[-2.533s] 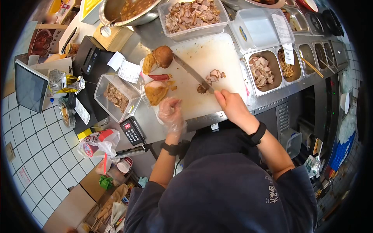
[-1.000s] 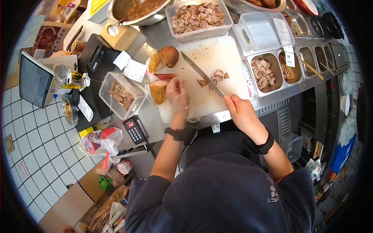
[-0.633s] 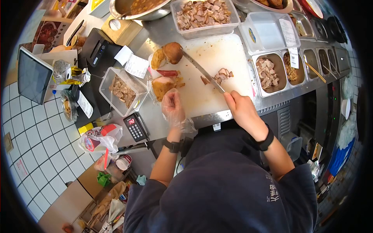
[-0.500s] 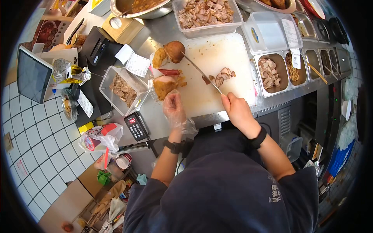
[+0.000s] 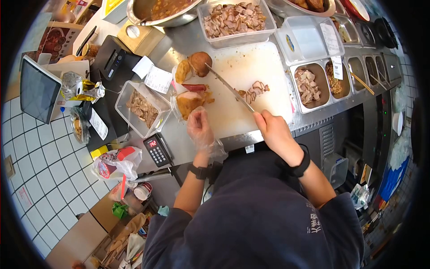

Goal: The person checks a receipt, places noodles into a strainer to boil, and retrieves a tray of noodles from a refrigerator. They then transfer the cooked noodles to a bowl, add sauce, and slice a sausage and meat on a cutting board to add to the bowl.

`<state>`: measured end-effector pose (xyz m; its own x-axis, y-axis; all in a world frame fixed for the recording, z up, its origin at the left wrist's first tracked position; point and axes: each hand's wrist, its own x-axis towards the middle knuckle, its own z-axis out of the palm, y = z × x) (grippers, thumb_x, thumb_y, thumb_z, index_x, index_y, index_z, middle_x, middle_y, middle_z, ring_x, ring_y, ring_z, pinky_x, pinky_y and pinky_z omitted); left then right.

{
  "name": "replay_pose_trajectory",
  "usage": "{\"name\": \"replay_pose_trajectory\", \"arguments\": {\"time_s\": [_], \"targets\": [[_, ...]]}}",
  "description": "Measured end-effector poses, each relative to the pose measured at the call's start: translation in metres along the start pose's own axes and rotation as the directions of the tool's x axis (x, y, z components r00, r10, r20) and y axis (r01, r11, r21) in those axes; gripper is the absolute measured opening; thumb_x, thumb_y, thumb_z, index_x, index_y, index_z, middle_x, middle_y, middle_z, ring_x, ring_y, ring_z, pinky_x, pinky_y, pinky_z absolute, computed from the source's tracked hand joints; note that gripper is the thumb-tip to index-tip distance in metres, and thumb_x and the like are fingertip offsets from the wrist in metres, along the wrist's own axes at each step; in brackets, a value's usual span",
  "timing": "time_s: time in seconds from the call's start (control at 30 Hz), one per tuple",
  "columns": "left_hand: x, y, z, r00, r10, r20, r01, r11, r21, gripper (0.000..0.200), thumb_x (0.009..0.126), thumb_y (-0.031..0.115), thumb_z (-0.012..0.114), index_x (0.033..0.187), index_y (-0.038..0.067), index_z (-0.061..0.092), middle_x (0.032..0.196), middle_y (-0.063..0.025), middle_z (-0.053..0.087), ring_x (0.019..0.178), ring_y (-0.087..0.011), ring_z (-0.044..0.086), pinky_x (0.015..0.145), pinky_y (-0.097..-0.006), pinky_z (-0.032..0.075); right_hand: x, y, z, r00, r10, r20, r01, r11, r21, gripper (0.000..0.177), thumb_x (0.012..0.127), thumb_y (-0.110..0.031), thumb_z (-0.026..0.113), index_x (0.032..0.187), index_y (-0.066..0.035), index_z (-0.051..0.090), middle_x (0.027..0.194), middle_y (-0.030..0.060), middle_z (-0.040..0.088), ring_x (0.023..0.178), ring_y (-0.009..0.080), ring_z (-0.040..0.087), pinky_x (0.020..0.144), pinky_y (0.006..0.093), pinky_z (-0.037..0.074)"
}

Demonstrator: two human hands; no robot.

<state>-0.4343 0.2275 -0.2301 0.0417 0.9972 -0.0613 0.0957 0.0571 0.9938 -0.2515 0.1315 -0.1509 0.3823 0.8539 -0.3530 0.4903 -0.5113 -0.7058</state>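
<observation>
My right hand (image 5: 276,134), bare, is wrapped round the handle of a knife (image 5: 230,87). The blade slants up and left across the white cutting board (image 5: 251,56). Several meat slices (image 5: 254,91) lie along the blade's right side. My left hand (image 5: 200,127), in a clear plastic glove, is closed at the board's left front edge; whether anything is inside the fingers is hidden. Just beyond its fingertips sits a browned piece of cooked meat (image 5: 189,104). Past that are a red strip of meat (image 5: 194,87), a yellowish piece (image 5: 183,71) and a round brown piece (image 5: 200,63).
Behind the board stands a tub of sliced meat (image 5: 235,20). On the left are a tub of shredded meat (image 5: 142,107), a digital scale (image 5: 157,150) and receipts (image 5: 158,79). Metal pans (image 5: 309,85) line the right, with an empty plastic tub (image 5: 305,38) above.
The view has shifted slightly. A dark scrap that showed left of the blade no longer shows there, and the blade now lies along the slices' left side. My left hand stays closed in place.
</observation>
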Motion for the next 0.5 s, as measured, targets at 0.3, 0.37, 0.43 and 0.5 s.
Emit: {"name": "replay_pose_trajectory", "arguments": {"time_s": [0.3, 0.37, 0.43, 0.5], "targets": [[-0.002, -0.008, -0.006, 1.000, 0.007, 0.026, -0.006, 0.999, -0.039, 0.008, 0.090, 0.004, 0.057, 0.083, 0.003, 0.055, 0.086, 0.0014, 0.055, 0.077, -0.0048, 0.049, 0.071, -0.0189, 0.042, 0.009, 0.003, -0.008, 1.000, 0.010, -0.005, -0.010, 1.000, 0.001, 0.041, 0.094, -0.033, 0.047, 0.073, 0.001, 0.053, 0.058, 0.0253, 0.055, 0.059, 0.0450, 0.056, 0.055, 0.0494, 0.045], [-0.005, -0.010, -0.008, 0.999, -0.031, 0.009, 0.032, 0.999, -0.043, 0.007, 0.090, 0.005, 0.057, 0.083, 0.003, 0.055, 0.085, 0.0015, 0.054, 0.077, -0.0047, 0.049, 0.071, -0.0189, 0.042, 0.005, -0.004, -0.010, 1.000, 0.008, -0.003, -0.008, 1.000, 0.004, 0.041, 0.094, -0.034, 0.047, 0.073, 0.001, 0.053, 0.058, 0.0253, 0.055, 0.059, 0.0450, 0.056, 0.056, 0.0494, 0.044], [-0.005, -0.006, -0.008, 1.000, -0.011, -0.008, 0.010, 0.999, -0.050, 0.007, 0.090, 0.005, 0.058, 0.084, 0.003, 0.055, 0.084, 0.0018, 0.054, 0.076, -0.0046, 0.049, 0.071, -0.0187, 0.042, 0.006, -0.003, 0.000, 1.000, 0.009, -0.005, -0.009, 1.000, 0.013, 0.041, 0.094, -0.034, 0.047, 0.073, 0.001, 0.054, 0.059, 0.0252, 0.055, 0.060, 0.0451, 0.056, 0.056, 0.0494, 0.044], [-0.006, -0.007, -0.012, 0.999, -0.042, 0.007, 0.042, 0.999, -0.028, 0.007, 0.090, 0.005, 0.058, 0.084, 0.003, 0.056, 0.086, 0.0015, 0.055, 0.077, -0.0047, 0.049, 0.072, -0.0187, 0.042, 0.014, 0.007, 0.016, 0.999, 0.016, -0.048, -0.019, 0.997, -0.073, 0.041, 0.094, -0.034, 0.047, 0.073, 0.001, 0.054, 0.058, 0.0254, 0.054, 0.059, 0.0452, 0.055, 0.055, 0.0492, 0.044]]}}
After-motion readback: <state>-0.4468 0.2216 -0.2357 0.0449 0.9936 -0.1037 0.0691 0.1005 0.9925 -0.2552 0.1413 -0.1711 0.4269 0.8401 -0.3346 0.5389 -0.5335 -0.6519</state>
